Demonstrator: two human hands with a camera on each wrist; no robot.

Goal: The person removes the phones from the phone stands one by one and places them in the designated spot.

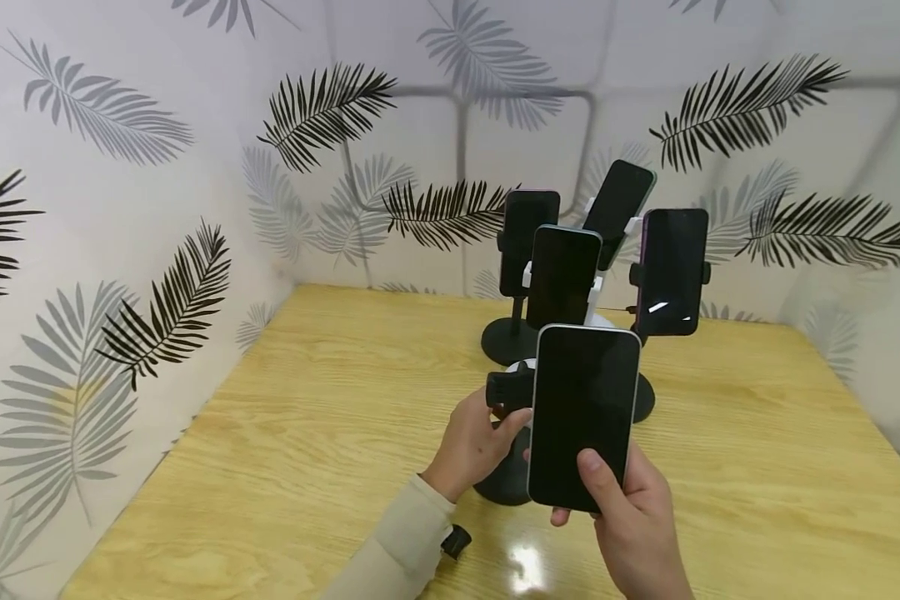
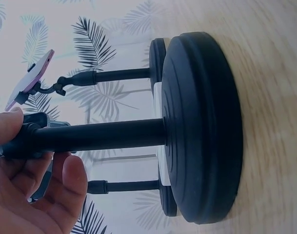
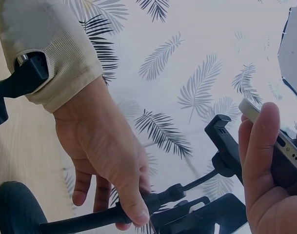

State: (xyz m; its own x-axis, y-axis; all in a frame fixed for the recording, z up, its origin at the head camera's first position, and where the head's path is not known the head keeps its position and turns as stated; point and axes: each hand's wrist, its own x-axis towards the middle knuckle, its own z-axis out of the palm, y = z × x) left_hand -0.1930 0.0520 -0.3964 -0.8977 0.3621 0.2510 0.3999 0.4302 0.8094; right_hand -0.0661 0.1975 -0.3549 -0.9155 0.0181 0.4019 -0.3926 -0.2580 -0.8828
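Note:
My left hand (image 1: 468,442) grips the upper post of a black phone stand (image 2: 104,135), thumb and fingers around it. The stand's round base (image 2: 202,126) sits on the wooden table. Its clamp (image 3: 226,146) appears in the right wrist view, on a thin neck. My right hand (image 1: 637,508) holds a dark-screened smartphone (image 1: 585,408) with a pale frame, thumb lying over the lower screen. In the head view this phone overlaps the stand, its left edge beside the visible black clamp end (image 1: 510,388). Whether phone and clamp touch, I cannot tell.
Behind are several more stands with phones: a left one (image 1: 528,242), a middle one (image 1: 566,283), a tilted rear one (image 1: 621,200) and a purple-edged right one (image 1: 673,271). A leaf-patterned wall (image 1: 435,150) borders the wooden table (image 1: 330,392).

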